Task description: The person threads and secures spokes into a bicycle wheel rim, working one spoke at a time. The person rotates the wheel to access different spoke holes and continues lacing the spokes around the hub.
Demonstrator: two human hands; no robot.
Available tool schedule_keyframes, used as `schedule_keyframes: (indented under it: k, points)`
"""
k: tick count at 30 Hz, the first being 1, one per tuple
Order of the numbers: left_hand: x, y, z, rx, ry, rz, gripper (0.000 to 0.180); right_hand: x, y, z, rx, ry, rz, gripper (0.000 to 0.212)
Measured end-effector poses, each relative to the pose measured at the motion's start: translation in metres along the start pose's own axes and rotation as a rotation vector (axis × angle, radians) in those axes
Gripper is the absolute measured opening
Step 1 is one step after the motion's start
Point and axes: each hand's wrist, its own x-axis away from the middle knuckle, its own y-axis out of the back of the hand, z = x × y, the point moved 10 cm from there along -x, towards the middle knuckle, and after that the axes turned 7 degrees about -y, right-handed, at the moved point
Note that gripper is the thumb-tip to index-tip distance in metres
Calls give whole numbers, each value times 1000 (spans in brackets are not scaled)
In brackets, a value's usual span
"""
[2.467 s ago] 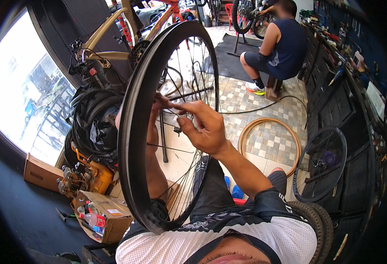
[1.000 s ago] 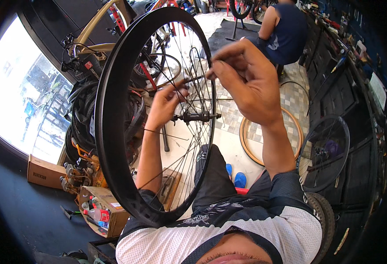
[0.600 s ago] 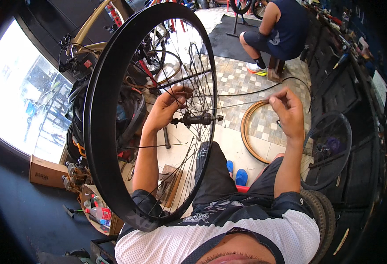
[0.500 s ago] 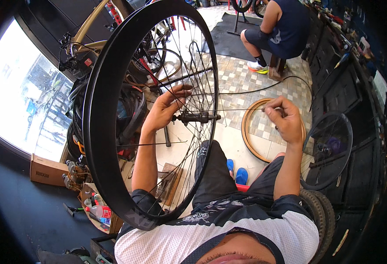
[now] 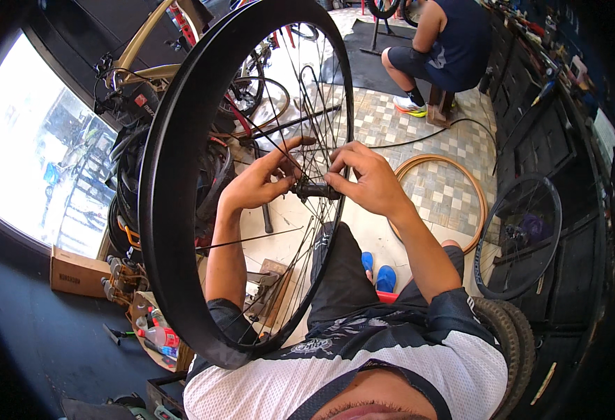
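A black deep-rimmed bicycle wheel (image 5: 159, 175) stands tilted in front of me, its lower edge against my shirt. Thin spokes fan out around its black hub (image 5: 318, 191). My left hand (image 5: 260, 183) reaches inside the rim to the hub's left end, index finger extended, the other fingers curled among the spokes; what they grip is hidden. My right hand (image 5: 369, 180) is closed in a pinch just above the hub's right end, on a thin spoke that is mostly hidden by the fingers. Another spoke (image 5: 251, 239) juts from the rim with its inner end free.
Tan tire hoops (image 5: 481, 203) lie on the tiled floor at right, near another wheel (image 5: 516, 238) leaning on dark drawers. A person (image 5: 454, 49) sits farther back. Bicycles and parts crowd the left, with a cardboard box (image 5: 76, 271) and bottles (image 5: 159, 337).
My right hand has moved left from beyond the wheel to the hub, bringing the spoke it drew outward. My left hand stays by the hub; the wheel has shifted slightly right.
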Motion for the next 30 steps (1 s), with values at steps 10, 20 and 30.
schedule_keyframes:
  k: [10,20,30]
  points:
    - [-3,0,6,221,-55,-23,78,-3,-27,-23,-229,-242,232,31]
    - [61,75,45,197,191,-257,27,2,-23,13,-129,-106,269,32]
    - [46,15,-53,-31,-23,-385,13,11,-21,24,-145,123,75,30]
